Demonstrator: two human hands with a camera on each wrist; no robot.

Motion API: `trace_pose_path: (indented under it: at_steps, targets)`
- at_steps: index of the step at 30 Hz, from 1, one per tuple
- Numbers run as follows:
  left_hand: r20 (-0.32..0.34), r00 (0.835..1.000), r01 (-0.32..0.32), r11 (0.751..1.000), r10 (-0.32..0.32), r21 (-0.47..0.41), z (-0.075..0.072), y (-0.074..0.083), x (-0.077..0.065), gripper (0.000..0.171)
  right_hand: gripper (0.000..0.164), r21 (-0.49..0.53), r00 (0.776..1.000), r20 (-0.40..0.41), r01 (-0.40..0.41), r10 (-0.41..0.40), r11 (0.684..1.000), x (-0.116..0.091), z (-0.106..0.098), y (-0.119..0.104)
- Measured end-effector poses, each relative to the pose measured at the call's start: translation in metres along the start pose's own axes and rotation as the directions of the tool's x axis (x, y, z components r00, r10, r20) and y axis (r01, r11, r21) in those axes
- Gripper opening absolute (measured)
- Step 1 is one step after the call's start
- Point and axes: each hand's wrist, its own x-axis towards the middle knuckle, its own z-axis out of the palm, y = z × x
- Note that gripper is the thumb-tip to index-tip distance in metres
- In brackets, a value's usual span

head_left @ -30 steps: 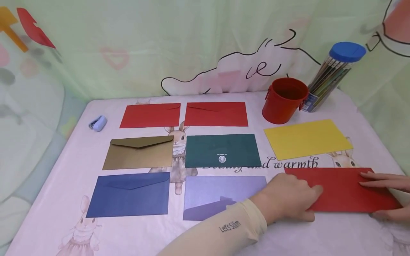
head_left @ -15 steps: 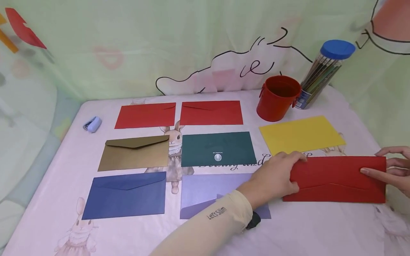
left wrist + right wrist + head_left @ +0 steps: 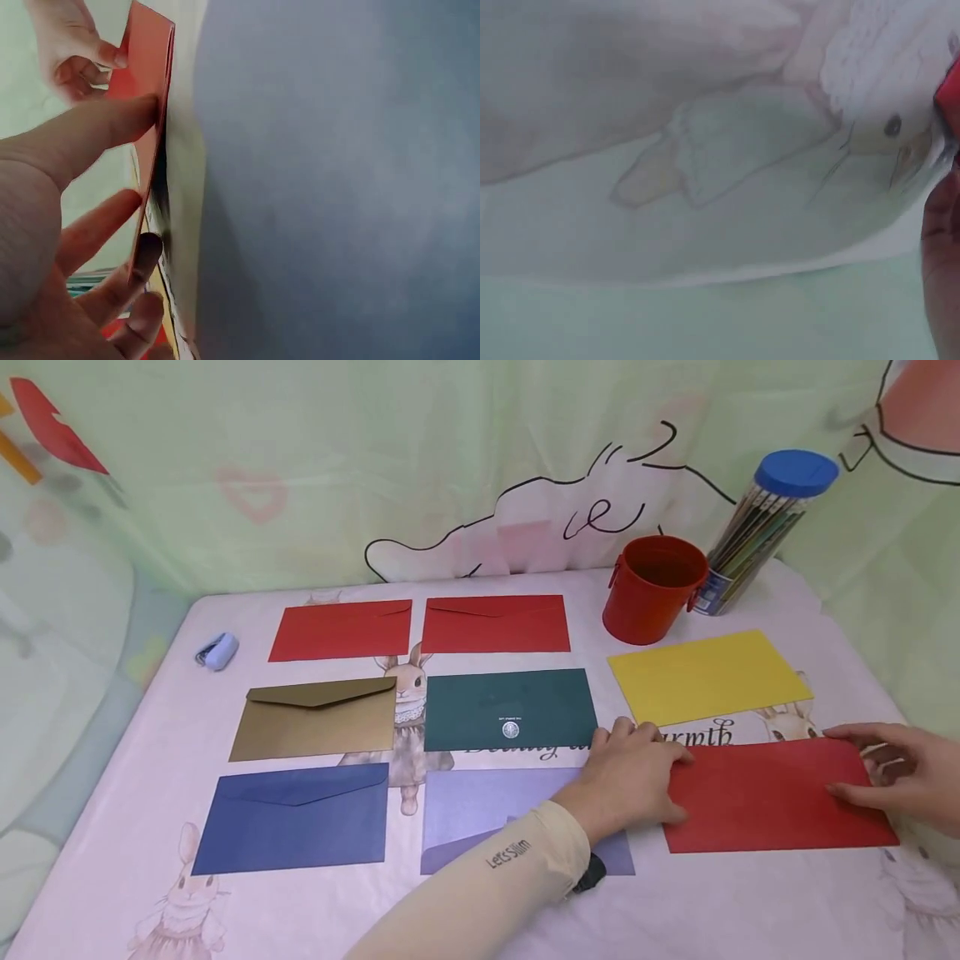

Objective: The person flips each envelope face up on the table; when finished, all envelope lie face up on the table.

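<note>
A red envelope [image 3: 772,797] lies nearly flat, close over the right front of the table, its plain face up. My left hand [image 3: 626,772] pinches its left end, thumb on the near side and fingers at the far corner. In the left wrist view the envelope [image 3: 146,60] stands between the thumb and the fingers. At the other end my right hand [image 3: 907,772] holds the right edge, thumb on top and fingers curled at the far corner. Only a corner of the envelope [image 3: 952,97] and part of that hand show in the right wrist view.
Red envelopes [image 3: 341,631], a gold [image 3: 315,727], a dark green [image 3: 510,702], a blue [image 3: 292,822] and a lilac one [image 3: 480,806] lie in rows. A yellow envelope [image 3: 708,677], red bucket [image 3: 648,602] and pencil tube [image 3: 757,535] stand beyond the hands. A small lilac stapler-like object [image 3: 218,652] sits far left.
The red envelope rose and showed its flap line half a second ago; now its plain face is up and it is lower. The left hand moved from its near left corner to its left edge.
</note>
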Motion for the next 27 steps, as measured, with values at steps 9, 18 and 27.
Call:
trace_pose_path:
  at_steps: [9,18,27]
  targets:
    - [0.072,0.997,-0.006,1.0,0.006,0.0,-0.008,-0.007,0.008,0.051,0.064,-0.226,0.999,0.033,0.049,-0.043,0.973,0.015,-0.003,-0.026]
    - [0.03,0.998,0.056,0.994,-0.053,-0.099,-0.033,-0.026,0.058,0.069,0.09,-0.214,0.981,0.194,0.031,0.011,0.976,0.074,-0.023,-0.039]
    - [0.093,0.994,0.05,0.989,-0.063,0.138,-0.033,-0.04,0.073,0.09,0.103,-0.238,0.945,0.318,0.003,0.076,0.971,0.093,-0.012,-0.034]
